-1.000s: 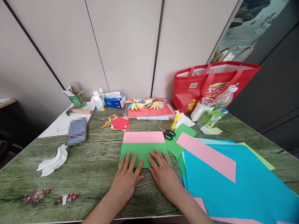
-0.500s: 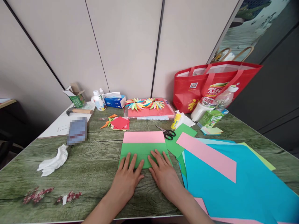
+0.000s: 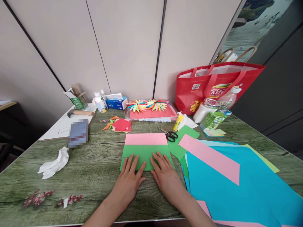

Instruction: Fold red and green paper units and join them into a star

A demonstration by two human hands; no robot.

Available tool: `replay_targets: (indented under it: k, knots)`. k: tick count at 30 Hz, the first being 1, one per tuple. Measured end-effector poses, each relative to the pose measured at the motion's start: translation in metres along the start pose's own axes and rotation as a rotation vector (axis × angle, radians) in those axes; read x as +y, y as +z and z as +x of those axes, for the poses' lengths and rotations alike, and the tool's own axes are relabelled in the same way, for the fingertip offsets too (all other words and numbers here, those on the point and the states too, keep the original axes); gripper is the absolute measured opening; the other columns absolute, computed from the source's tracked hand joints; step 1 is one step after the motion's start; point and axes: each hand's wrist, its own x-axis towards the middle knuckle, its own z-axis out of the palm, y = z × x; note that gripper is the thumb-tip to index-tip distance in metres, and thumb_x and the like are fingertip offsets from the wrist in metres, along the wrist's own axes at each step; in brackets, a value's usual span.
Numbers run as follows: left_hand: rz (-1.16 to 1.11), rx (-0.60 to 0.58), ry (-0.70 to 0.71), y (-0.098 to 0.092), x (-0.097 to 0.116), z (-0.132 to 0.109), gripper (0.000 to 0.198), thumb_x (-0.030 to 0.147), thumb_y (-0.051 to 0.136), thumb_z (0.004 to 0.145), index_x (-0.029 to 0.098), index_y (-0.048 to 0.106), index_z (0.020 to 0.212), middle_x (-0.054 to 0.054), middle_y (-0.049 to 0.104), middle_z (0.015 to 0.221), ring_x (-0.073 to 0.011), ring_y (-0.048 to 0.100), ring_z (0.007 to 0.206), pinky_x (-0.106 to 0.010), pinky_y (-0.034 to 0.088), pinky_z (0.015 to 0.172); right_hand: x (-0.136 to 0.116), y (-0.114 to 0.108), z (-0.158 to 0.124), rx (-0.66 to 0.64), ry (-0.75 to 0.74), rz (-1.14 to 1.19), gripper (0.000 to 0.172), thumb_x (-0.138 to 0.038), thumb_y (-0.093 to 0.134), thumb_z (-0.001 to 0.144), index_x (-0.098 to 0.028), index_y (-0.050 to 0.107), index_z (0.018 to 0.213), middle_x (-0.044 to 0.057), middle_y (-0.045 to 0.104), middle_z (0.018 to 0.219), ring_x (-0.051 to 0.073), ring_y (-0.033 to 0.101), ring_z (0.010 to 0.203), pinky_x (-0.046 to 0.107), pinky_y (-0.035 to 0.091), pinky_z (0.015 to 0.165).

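A folded green paper [image 3: 145, 152] lies in front of me on the green wood-grain table [image 3: 94, 170], with a pink strip [image 3: 145, 139] along its far edge. My left hand [image 3: 129, 179] lies flat, fingers stretched out, on the near left part of the green paper. Beside it, my right hand [image 3: 165, 175] presses flat on the near right part, fingers spread. Neither hand holds anything.
To the right lie big blue sheets [image 3: 236, 186] with a loose pink strip [image 3: 209, 157] on top. Black scissors [image 3: 169, 134] and a yellow glue stick [image 3: 178, 122] sit behind the paper. Paper stars [image 3: 146, 105], a red bag [image 3: 213, 85] and a crumpled tissue [image 3: 55, 162] stand around.
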Motion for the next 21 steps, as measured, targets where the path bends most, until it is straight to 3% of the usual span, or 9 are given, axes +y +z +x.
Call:
replay_targets:
  k: [21]
  knots:
    - [-0.014, -0.016, 0.001, 0.0046, -0.0004, -0.0005, 0.044, 0.040, 0.043, 0.086, 0.026, 0.045, 0.127, -0.008, 0.046, 0.133, -0.0326, 0.031, 0.127, -0.054, 0.034, 0.097, 0.0008, -0.0005, -0.0007, -0.039, -0.012, -0.002, 0.034, -0.026, 0.042, 0.089, -0.015, 0.053, 0.120, 0.014, 0.048, 0.129, 0.028, 0.035, 0.126, 0.052, 0.031, 0.101]
